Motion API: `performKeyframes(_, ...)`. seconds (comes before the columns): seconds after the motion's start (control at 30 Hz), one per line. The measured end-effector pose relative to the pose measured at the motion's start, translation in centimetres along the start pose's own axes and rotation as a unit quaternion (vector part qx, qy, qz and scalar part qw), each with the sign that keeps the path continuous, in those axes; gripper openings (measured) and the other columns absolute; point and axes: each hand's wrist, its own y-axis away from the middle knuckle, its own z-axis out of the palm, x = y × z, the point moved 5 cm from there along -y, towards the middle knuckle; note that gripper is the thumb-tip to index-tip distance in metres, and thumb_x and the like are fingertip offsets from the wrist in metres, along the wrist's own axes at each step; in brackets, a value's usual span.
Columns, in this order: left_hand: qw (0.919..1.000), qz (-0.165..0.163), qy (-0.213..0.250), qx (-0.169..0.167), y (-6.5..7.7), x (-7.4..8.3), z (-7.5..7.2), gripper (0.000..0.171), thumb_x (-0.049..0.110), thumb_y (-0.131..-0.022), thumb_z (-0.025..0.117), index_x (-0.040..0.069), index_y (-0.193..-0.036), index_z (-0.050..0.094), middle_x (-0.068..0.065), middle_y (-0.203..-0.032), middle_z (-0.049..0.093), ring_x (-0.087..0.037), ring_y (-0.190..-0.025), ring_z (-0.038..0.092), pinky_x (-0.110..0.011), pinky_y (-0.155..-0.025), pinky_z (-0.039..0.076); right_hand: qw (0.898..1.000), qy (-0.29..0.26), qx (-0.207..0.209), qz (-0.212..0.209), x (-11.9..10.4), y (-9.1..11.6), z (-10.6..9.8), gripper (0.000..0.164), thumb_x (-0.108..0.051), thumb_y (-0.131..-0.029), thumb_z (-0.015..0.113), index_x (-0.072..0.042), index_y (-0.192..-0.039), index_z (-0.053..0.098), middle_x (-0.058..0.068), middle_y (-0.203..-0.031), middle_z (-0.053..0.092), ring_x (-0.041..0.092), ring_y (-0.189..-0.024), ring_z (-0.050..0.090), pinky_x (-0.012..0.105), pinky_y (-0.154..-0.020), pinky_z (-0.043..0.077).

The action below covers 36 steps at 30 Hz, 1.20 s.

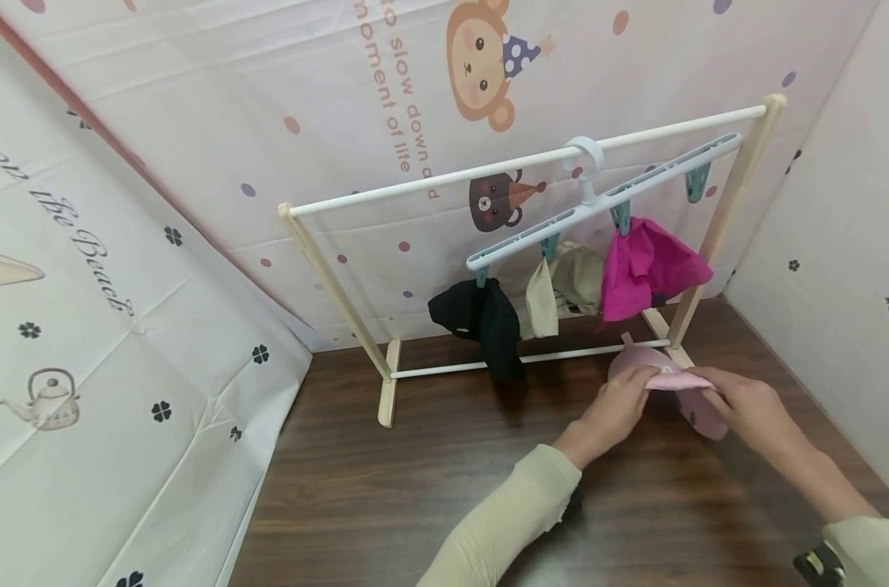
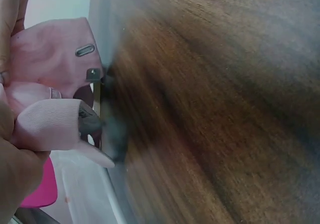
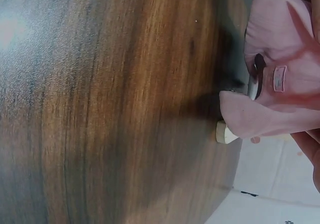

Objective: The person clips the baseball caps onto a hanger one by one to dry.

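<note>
Both hands hold a pink cap (image 1: 701, 412) above the floor near the rack's right foot. My left hand (image 1: 614, 401) pinches its folded upper edge on the left. On the right, my right hand (image 1: 754, 408) grips the same edge between thumb and fingers. Stitched ribs and a metal eyelet show on the pink cap (image 2: 52, 52) in the left wrist view. A small sewn label shows on the pink cap (image 3: 295, 94) in the right wrist view. Above it, a magenta cap (image 1: 645, 273) hangs from a clip on the pale blue hanger (image 1: 532, 238).
The hanger hooks over the white top bar (image 1: 444, 175) of a wooden-legged rack. A black cap (image 1: 488, 322) and a beige cap (image 1: 578, 277) hang from other clips. A bare teal clip (image 1: 697, 183) is at its right end. Printed cloth walls (image 1: 158, 391) enclose the dark wood floor (image 1: 385, 505).
</note>
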Motion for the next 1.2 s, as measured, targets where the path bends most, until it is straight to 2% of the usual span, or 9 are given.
performKeyframes(0.27, 0.9998, 0.016, -0.003, 0.009, -0.2, 0.5, -0.9, 0.040, 0.017, -0.105, 0.057, 0.011, -0.144, 0.051, -0.001, -0.135, 0.062, -0.010, -0.123, 0.059, -0.012, -0.107, 0.038, 1.000, 0.005, 0.023, -0.015, -0.5, -0.6, -0.6, 0.036, 0.009, -0.076, 0.079, -0.007, -0.107, 0.069, 0.016, -0.089, 0.075, 0.034, -0.071, 0.069, 0.057, -0.062, 0.053)
performKeyframes(0.5, 0.9997, 0.025, -0.005, 0.002, -0.2, 0.6, -1.0, 0.053, 0.023, -0.099, 0.069, 0.011, -0.146, 0.048, -0.001, -0.135, 0.061, -0.011, -0.120, 0.059, -0.014, -0.107, 0.040, 1.000, 0.004, 0.005, 0.001, -0.7, -0.9, -0.6, 0.022, -0.001, -0.083, 0.078, -0.010, -0.101, 0.071, 0.007, -0.082, 0.074, 0.020, -0.064, 0.063, 0.051, -0.059, 0.052)
performKeyframes(0.7, 0.9992, 0.024, -0.010, 0.030, -0.1, 0.6, -1.5, 0.050, 0.017, -0.096, 0.071, 0.012, -0.141, 0.052, 0.001, -0.131, 0.062, -0.010, -0.113, 0.061, -0.013, -0.101, 0.044, 1.000, -0.013, -0.004, 0.004, -0.8, -0.8, -0.7, 0.024, -0.004, -0.084, 0.079, -0.006, -0.106, 0.072, 0.011, -0.090, 0.074, 0.033, -0.077, 0.070, 0.052, -0.067, 0.053)
performKeyframes(0.8, 0.9978, 0.041, -0.002, 0.052, -0.1, 0.7, -1.9, 0.039, 0.017, -0.099, 0.067, 0.014, -0.136, 0.056, 0.003, -0.126, 0.063, -0.008, -0.113, 0.061, -0.012, -0.101, 0.043, 1.000, -0.015, 0.012, -0.006, -0.9, -0.7, -0.6, 0.039, 0.001, -0.075, 0.085, -0.005, -0.111, 0.071, 0.013, -0.104, 0.073, 0.035, -0.089, 0.069, 0.033, -0.080, 0.051)
performKeyframes(0.87, 0.9964, 0.056, 0.006, 0.063, -0.1, 0.7, -2.1, 0.031, 0.016, -0.101, 0.064, 0.014, -0.132, 0.059, 0.003, -0.123, 0.064, -0.007, -0.113, 0.061, -0.011, -0.102, 0.042, 0.999, -0.023, 0.025, -0.011, -0.9, -0.6, -0.6, 0.050, 0.006, -0.067, 0.087, -0.004, -0.113, 0.069, 0.014, -0.108, 0.071, 0.033, -0.093, 0.065, 0.018, -0.089, 0.044)
performKeyframes(0.93, 0.9955, 0.065, 0.010, 0.068, -0.1, 0.7, -2.2, 0.026, 0.016, -0.103, 0.061, 0.014, -0.129, 0.061, 0.004, -0.119, 0.065, -0.006, -0.113, 0.062, -0.009, -0.101, 0.042, 0.999, -0.025, 0.036, -0.010, -1.0, -0.4, -0.5, 0.057, 0.011, -0.060, 0.088, -0.004, -0.111, 0.067, 0.013, -0.106, 0.069, 0.029, -0.093, 0.061, 0.006, -0.089, 0.032)
performKeyframes(1.03, 0.9953, 0.072, 0.008, 0.064, -0.1, 0.8, -2.1, 0.023, 0.015, -0.104, 0.059, 0.014, -0.126, 0.062, 0.005, -0.115, 0.067, -0.004, -0.111, 0.063, -0.009, -0.099, 0.043, 0.998, -0.028, 0.050, -0.001, -1.0, 0.0, -0.6, 0.055, 0.014, -0.058, 0.088, -0.004, -0.105, 0.066, 0.011, -0.098, 0.068, 0.022, -0.090, 0.058, 0.003, -0.088, 0.031)
performKeyframes(1.1, 0.9955, 0.073, 0.002, 0.061, 0.0, 0.8, -2.1, 0.022, 0.014, -0.104, 0.059, 0.014, -0.126, 0.063, 0.006, -0.114, 0.067, -0.004, -0.110, 0.063, -0.008, -0.098, 0.043, 0.998, -0.022, 0.059, 0.001, -1.1, 0.3, -0.7, 0.049, 0.012, -0.060, 0.087, -0.006, -0.101, 0.067, 0.009, -0.094, 0.069, 0.018, -0.086, 0.059, 0.009, -0.083, 0.037)
performKeyframes(1.2, 0.9956, 0.075, -0.003, 0.056, 0.1, 0.9, -2.0, 0.023, 0.012, -0.103, 0.061, 0.014, -0.125, 0.063, 0.006, -0.113, 0.069, -0.004, -0.109, 0.064, -0.009, -0.098, 0.044, 0.997, -0.016, 0.074, -0.010, -1.1, 0.5, -1.0, 0.034, 0.006, -0.070, 0.085, -0.007, -0.097, 0.070, 0.007, -0.092, 0.071, 0.017, -0.083, 0.062, 0.015, -0.079, 0.041)
